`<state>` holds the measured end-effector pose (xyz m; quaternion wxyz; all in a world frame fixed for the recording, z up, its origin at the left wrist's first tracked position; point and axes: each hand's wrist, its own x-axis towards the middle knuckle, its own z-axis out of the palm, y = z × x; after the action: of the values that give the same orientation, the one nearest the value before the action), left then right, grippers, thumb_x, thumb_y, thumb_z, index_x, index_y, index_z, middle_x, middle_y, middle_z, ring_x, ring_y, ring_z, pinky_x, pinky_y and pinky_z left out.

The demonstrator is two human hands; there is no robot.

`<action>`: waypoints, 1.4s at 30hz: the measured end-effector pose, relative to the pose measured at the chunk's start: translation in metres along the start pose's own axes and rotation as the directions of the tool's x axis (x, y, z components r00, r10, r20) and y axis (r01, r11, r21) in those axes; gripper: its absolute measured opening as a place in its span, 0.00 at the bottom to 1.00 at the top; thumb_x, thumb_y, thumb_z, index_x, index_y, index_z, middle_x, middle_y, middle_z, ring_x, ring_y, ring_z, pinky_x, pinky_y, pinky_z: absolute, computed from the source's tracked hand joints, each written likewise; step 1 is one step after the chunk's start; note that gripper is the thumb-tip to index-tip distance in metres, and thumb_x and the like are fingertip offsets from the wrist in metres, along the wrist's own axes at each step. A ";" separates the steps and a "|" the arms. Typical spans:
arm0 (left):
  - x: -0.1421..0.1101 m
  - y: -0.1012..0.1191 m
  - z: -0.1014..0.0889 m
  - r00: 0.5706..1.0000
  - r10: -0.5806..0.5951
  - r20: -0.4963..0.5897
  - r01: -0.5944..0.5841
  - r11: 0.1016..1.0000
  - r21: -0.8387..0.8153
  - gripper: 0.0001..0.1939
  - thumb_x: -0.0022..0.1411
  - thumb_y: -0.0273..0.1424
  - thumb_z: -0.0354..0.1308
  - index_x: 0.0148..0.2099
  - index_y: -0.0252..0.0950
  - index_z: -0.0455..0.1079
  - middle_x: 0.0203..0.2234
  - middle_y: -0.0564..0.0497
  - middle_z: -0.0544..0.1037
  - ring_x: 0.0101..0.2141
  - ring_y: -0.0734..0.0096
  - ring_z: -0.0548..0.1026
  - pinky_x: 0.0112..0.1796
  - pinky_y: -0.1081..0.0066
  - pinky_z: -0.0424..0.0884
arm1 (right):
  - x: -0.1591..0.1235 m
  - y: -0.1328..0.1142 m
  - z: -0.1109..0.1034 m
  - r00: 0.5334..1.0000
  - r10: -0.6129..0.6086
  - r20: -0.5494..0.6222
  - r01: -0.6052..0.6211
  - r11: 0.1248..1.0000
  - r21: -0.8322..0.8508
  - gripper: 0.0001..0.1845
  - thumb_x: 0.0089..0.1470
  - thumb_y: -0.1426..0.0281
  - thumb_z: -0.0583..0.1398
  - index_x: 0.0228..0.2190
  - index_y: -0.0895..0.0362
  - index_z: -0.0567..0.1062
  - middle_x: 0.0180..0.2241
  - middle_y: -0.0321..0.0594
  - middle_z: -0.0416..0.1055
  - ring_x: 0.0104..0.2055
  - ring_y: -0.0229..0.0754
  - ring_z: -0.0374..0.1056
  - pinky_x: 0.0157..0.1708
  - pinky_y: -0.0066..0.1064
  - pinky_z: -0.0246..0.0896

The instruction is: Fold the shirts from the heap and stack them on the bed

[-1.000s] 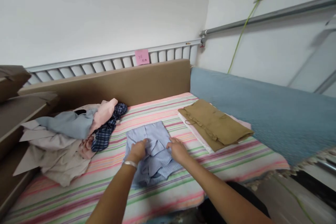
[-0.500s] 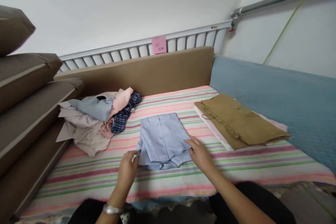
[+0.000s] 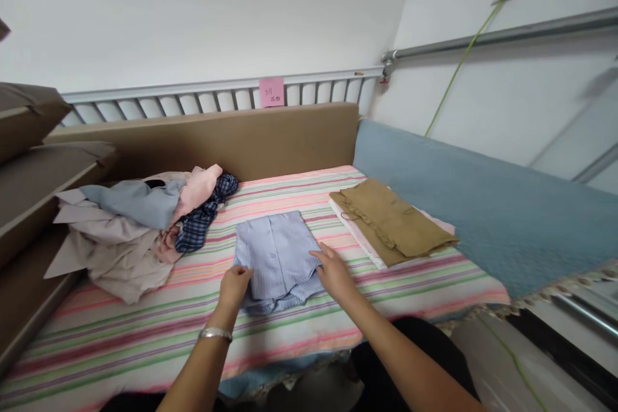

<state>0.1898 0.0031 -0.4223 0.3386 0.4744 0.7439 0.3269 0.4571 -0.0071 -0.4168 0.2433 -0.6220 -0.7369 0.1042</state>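
A light blue buttoned shirt [image 3: 280, 251] lies folded into a rough rectangle, its lower edge layered and uneven. At its left edge, my left hand [image 3: 235, 286] has its fingers curled and pinched on the cloth. My right hand [image 3: 335, 273] rests at the right edge, fingers stretched out and apart, fingertips touching the fabric. A silver bracelet [image 3: 215, 333] circles my left wrist. Under the shirt is a striped cloth [image 3: 290, 338] with pink, green and purple bands.
Crumpled clothes [image 3: 130, 225] are heaped at the left beside stacked brown cushions [image 3: 53, 180]. A folded olive garment [image 3: 393, 219] tops a flat pile at the right. A brown backrest [image 3: 241, 145] and a blue-covered side [image 3: 434, 187] border the surface. A pink note [image 3: 271, 91] hangs behind.
The view has swung to the right, showing a wall socket with a green cord. My left fingers have closed in at the shirt's left edge. The shirt keeps its folded shape.
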 end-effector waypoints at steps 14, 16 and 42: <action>-0.027 0.009 -0.010 0.984 -0.156 0.089 0.175 0.727 -0.664 0.13 0.53 0.26 0.57 0.42 0.34 0.63 0.34 0.45 0.76 0.28 0.73 0.76 0.29 0.72 0.73 | 0.014 -0.070 0.041 0.977 -0.083 0.196 0.062 0.992 0.108 0.11 0.55 0.73 0.53 0.31 0.57 0.76 0.34 0.41 0.75 0.37 0.39 0.68 0.37 0.28 0.56; -0.026 0.002 -0.007 0.969 -0.228 0.096 0.235 0.733 -0.639 0.13 0.52 0.25 0.57 0.41 0.32 0.63 0.27 0.48 0.75 0.24 0.72 0.75 0.26 0.70 0.73 | 0.014 -0.069 0.035 0.978 -0.102 0.181 0.076 0.987 0.142 0.10 0.55 0.72 0.53 0.32 0.57 0.75 0.34 0.40 0.75 0.38 0.39 0.68 0.38 0.27 0.56; -0.043 0.013 0.039 0.896 0.439 -0.071 -0.369 0.824 0.431 0.31 0.49 0.26 0.56 0.57 0.31 0.59 0.52 0.37 0.65 0.52 0.52 0.63 0.53 0.56 0.59 | 0.017 -0.048 0.068 0.962 0.101 0.255 -0.267 0.558 0.786 0.15 0.44 0.58 0.56 0.26 0.58 0.71 0.24 0.35 0.67 0.28 0.38 0.61 0.30 0.29 0.55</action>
<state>0.2414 -0.0265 -0.4254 0.0917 0.6521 0.7032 0.2681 0.3802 0.0099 -0.4493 0.4210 -0.5023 -0.5561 0.5111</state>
